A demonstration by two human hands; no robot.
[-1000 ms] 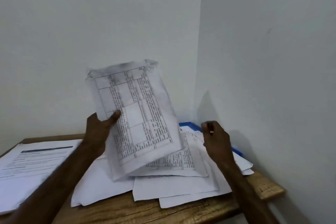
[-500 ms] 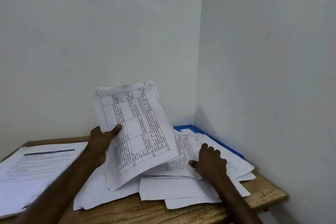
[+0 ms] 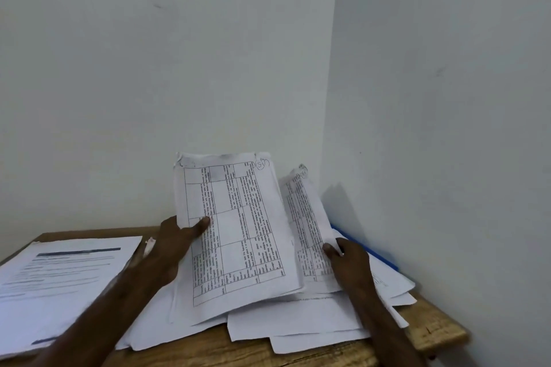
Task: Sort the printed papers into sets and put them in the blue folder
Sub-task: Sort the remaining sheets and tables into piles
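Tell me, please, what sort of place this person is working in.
Probably a plain office or study corner: a wooden table sits where two bare white walls meet, loose white printed papers cover it, and a flat blue folder lies under them by the right wall.

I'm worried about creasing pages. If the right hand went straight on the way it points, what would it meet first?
The tilted table sheet that the right hand pinches by its edge; behind that, probably the back wall near the corner, though depth is unclear.
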